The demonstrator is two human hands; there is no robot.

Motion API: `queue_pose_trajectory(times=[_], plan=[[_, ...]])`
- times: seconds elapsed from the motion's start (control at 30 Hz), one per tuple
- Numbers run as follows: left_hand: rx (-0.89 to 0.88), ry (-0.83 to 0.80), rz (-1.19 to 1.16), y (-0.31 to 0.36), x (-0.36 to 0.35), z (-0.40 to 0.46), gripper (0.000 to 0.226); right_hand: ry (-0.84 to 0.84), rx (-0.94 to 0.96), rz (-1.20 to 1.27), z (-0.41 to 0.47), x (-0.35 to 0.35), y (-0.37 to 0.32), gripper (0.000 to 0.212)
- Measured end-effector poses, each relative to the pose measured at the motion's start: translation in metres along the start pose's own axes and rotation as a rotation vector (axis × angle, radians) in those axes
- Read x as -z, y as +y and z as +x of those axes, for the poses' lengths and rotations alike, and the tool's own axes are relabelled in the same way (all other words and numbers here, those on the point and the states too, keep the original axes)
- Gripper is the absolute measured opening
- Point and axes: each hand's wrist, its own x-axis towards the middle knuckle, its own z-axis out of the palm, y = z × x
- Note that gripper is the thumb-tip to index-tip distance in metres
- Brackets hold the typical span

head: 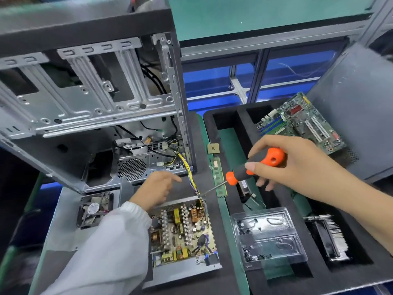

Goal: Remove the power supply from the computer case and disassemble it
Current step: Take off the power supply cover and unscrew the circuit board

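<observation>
We see bright, even overhead light with soft shadows, glare on the clear plastic blister tray (269, 237), wide-angle bending at the edges, and slight softness throughout.

orange-black screwdriver (258, 165), green motherboard (302, 124)

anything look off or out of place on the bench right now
Mostly orderly teardown. Two things stand out: the power supply lies open with its circuit board bare, while its yellow and black wire bundle runs back into the computer case. A RAM stick and a small chip lie loose beside the foam tray, not in a compartment.
</observation>
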Motion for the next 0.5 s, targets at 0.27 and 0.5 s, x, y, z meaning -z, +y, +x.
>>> queue_pose_trajectory(times=[0.27,0.5], plan=[[0.033,-0.098,0.498,0.01,-0.044,0.015,0.069,0.099,0.021,-0.034,-0.012,0.005,0.03,0.022],[0.019,-0.046,0.392,-0.002,-0.047,0.011,0.053,0.112,-0.023,-0.027,-0.021,-0.005,0.045,0.017]])
